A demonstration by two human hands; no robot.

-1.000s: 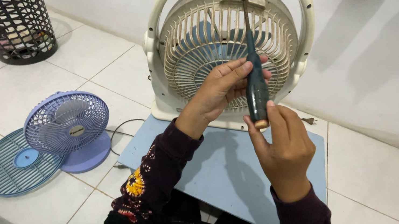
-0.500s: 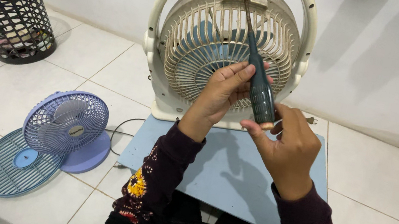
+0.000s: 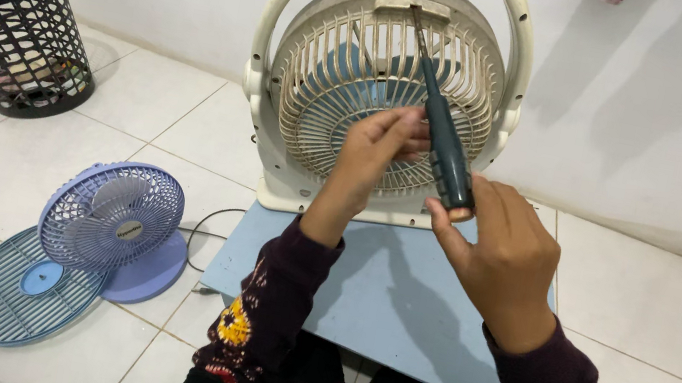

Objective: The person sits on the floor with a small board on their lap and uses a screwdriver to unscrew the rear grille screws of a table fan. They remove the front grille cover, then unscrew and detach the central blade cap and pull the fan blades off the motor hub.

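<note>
Right now your right hand (image 3: 506, 249) pinches the butt of a dark screwdriver (image 3: 442, 135), while your left hand (image 3: 374, 152) steadies its handle with the fingertips. Its tip meets the top bracket of the cream fan (image 3: 383, 87), which stands upright on a pale blue board (image 3: 397, 295). Off left sit a small blue fan (image 3: 112, 217), its loose grille (image 3: 18, 300) and a black basket (image 3: 2, 20)

White wall (image 3: 671, 119), white tiled floor (image 3: 662, 332)
</note>
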